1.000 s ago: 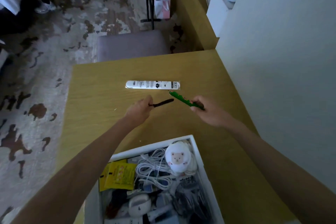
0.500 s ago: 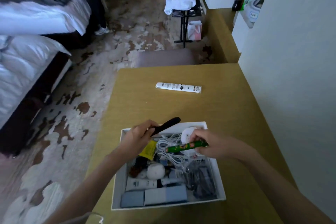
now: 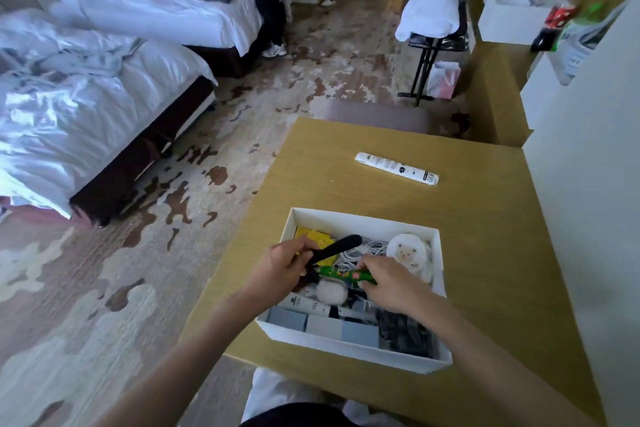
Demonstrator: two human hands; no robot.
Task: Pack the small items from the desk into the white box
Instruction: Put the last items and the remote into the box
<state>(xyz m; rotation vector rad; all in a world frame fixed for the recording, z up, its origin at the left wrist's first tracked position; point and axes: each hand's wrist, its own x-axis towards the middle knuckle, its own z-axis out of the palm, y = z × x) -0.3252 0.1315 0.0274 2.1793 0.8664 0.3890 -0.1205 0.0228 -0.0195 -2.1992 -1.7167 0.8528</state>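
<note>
Head view: our left hand (image 3: pixel 282 267) grips a slim matte black stick (image 3: pixel 334 249), our right hand (image 3: pixel 389 282) a glossy green tube (image 3: pixel 341 274), label unreadable, over the white box (image 3: pixel 349 345).

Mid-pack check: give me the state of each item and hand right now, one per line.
white box: open, nearly full, on the desk.
black stick: held by left hand over the box.
green tube: held by right hand, low over the contents.
white tube: unpacked, lying flat on the desk.
</note>
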